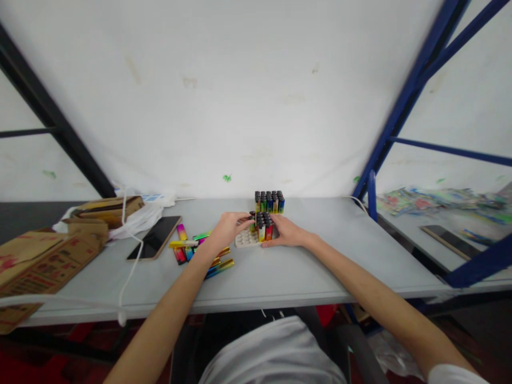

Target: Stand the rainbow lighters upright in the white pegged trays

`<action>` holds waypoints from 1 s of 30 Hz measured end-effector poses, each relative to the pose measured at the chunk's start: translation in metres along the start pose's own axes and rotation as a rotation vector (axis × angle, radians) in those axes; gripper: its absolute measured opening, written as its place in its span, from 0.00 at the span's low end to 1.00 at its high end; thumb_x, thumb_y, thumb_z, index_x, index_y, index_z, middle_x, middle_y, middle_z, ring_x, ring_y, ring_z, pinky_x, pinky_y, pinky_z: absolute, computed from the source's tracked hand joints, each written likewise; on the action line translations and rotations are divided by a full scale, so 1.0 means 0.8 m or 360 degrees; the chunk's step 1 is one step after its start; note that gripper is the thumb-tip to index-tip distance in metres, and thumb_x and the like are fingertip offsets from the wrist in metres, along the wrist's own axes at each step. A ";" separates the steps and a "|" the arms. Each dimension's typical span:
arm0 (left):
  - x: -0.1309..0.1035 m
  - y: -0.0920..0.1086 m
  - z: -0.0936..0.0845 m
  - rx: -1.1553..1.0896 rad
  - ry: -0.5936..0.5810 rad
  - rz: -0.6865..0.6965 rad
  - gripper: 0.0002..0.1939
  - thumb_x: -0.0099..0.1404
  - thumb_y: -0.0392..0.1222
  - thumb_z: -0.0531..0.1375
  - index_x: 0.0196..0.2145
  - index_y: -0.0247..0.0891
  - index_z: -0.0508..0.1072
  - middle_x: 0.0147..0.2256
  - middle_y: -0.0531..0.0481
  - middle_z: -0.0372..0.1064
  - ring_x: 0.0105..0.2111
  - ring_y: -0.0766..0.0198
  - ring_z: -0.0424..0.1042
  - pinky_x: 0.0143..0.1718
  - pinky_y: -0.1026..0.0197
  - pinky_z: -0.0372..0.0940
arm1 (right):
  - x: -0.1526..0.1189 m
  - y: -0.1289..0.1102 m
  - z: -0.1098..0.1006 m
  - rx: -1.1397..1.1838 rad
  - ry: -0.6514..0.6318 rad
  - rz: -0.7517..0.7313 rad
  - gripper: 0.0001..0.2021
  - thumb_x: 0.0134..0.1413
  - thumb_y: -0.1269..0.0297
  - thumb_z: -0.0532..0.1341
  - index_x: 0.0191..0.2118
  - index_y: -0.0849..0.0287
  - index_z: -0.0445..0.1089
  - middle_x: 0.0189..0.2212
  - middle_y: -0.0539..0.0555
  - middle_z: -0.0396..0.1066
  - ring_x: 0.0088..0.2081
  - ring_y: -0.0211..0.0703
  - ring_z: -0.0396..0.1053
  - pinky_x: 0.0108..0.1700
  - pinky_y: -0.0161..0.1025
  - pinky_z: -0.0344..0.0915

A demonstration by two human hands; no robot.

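A pale tray (243, 241) with rows of round holes lies on the table between my hands. Its right part bears several upright lighters (265, 230) with black tops. My left hand (230, 229) pinches one lighter (252, 225) by its upper end, at the left side of the standing ones; its lower end is partly hidden. My right hand (287, 232) is curled round the tray's right side, thumb at the front corner and fingers against the lighters. Behind the tray stands a block of upright lighters (270, 204). Loose shiny lighters (186, 250) lie in a heap by my left forearm.
A dark phone (157, 237) lies left of the heap, with a white cable (134, 261) running past it. Cardboard boxes (56, 256) and white plastic bags (138, 221) fill the left end. A blue metal frame (400, 117) rises at the right, with coloured packets (432, 205) beyond it.
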State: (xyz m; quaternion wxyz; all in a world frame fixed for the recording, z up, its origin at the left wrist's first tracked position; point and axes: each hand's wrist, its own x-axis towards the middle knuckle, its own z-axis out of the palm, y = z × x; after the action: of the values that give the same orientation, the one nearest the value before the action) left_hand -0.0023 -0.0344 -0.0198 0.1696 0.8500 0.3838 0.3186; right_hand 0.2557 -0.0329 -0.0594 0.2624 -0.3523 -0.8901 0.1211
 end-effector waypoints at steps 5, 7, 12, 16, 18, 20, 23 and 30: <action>0.000 -0.006 0.004 0.0323 -0.0118 -0.0114 0.24 0.72 0.57 0.58 0.29 0.35 0.80 0.26 0.44 0.78 0.26 0.61 0.73 0.32 0.62 0.63 | -0.001 -0.003 -0.003 0.0008 -0.0011 0.0006 0.38 0.47 0.43 0.75 0.55 0.63 0.66 0.52 0.68 0.72 0.51 0.63 0.72 0.55 0.57 0.69; -0.001 -0.007 0.000 0.0268 -0.0180 -0.0099 0.23 0.71 0.57 0.58 0.30 0.35 0.80 0.27 0.44 0.79 0.28 0.60 0.74 0.33 0.62 0.64 | -0.002 -0.004 -0.003 0.0005 -0.0022 0.0014 0.38 0.48 0.42 0.75 0.56 0.63 0.65 0.52 0.68 0.72 0.51 0.63 0.72 0.55 0.57 0.69; -0.001 -0.016 -0.036 0.0195 -0.0072 -0.0144 0.19 0.70 0.52 0.57 0.38 0.36 0.83 0.38 0.42 0.82 0.36 0.56 0.78 0.43 0.59 0.69 | -0.003 -0.004 -0.003 -0.0009 -0.0028 0.0044 0.41 0.47 0.41 0.75 0.59 0.64 0.64 0.55 0.70 0.71 0.53 0.64 0.71 0.57 0.59 0.68; -0.010 -0.036 -0.076 0.0285 -0.0306 -0.0423 0.15 0.61 0.51 0.62 0.34 0.38 0.84 0.35 0.43 0.83 0.37 0.53 0.79 0.43 0.60 0.70 | -0.002 -0.004 -0.003 -0.0010 -0.0045 0.0048 0.41 0.48 0.40 0.74 0.59 0.64 0.65 0.55 0.70 0.72 0.53 0.65 0.72 0.56 0.59 0.69; -0.017 -0.047 -0.091 0.0371 -0.0352 -0.0581 0.13 0.57 0.49 0.64 0.32 0.38 0.83 0.34 0.43 0.82 0.36 0.53 0.80 0.41 0.60 0.70 | -0.001 -0.005 -0.005 0.0001 -0.0050 0.0025 0.41 0.49 0.40 0.73 0.59 0.64 0.65 0.55 0.69 0.72 0.54 0.64 0.71 0.57 0.58 0.68; -0.025 -0.057 -0.101 0.0442 -0.0392 -0.0713 0.12 0.54 0.49 0.64 0.30 0.39 0.83 0.32 0.43 0.82 0.34 0.53 0.79 0.37 0.61 0.70 | -0.001 -0.006 -0.006 0.0008 -0.0051 0.0009 0.41 0.49 0.39 0.73 0.60 0.64 0.64 0.55 0.69 0.71 0.54 0.64 0.71 0.58 0.58 0.67; -0.032 -0.067 -0.107 0.0463 -0.0461 -0.0839 0.11 0.50 0.48 0.65 0.29 0.39 0.82 0.30 0.44 0.81 0.30 0.55 0.78 0.31 0.62 0.67 | -0.001 -0.007 -0.006 -0.0011 -0.0045 0.0029 0.41 0.48 0.39 0.73 0.58 0.65 0.65 0.53 0.69 0.72 0.52 0.64 0.72 0.56 0.57 0.69; -0.035 -0.074 -0.110 0.0417 -0.0491 -0.0878 0.09 0.47 0.46 0.66 0.26 0.41 0.78 0.27 0.47 0.79 0.29 0.57 0.76 0.29 0.63 0.64 | -0.001 -0.005 -0.005 0.0014 -0.0009 -0.0010 0.40 0.48 0.41 0.74 0.58 0.64 0.65 0.54 0.68 0.72 0.52 0.63 0.72 0.56 0.58 0.69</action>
State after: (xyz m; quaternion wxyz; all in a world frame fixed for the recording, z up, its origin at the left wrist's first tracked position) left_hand -0.1075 -0.0134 0.0022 0.1947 0.7669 0.6067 0.0764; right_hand 0.2559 -0.0364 -0.0548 0.2617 -0.3481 -0.8914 0.1252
